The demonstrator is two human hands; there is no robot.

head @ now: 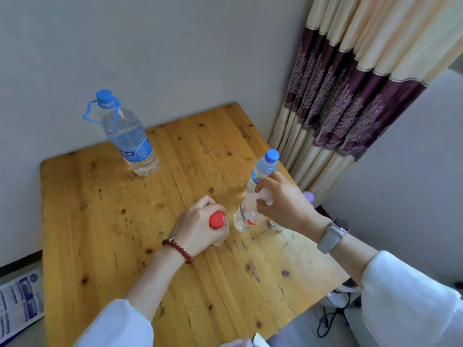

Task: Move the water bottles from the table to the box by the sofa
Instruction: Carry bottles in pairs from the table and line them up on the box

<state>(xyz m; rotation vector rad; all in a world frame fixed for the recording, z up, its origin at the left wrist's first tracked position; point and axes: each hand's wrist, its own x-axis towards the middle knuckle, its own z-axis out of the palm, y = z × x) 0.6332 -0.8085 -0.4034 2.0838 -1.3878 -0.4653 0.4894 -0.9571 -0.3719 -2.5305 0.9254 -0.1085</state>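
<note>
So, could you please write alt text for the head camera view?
A person's left hand grips a red-capped bottle and the right hand a white-capped bottle on a wooden table. A small blue-capped bottle stands behind the right hand, a large handled water bottle near the wall.

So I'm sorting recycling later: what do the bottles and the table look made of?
The big bottle, see-through with a glossy sheen, looks like clear plastic; its blue cap and carry loop look like opaque plastic. The red-capped bottle seems alike, though the left hand hides most of it. The table looks like varnished knotty wood, probably pine.
</note>
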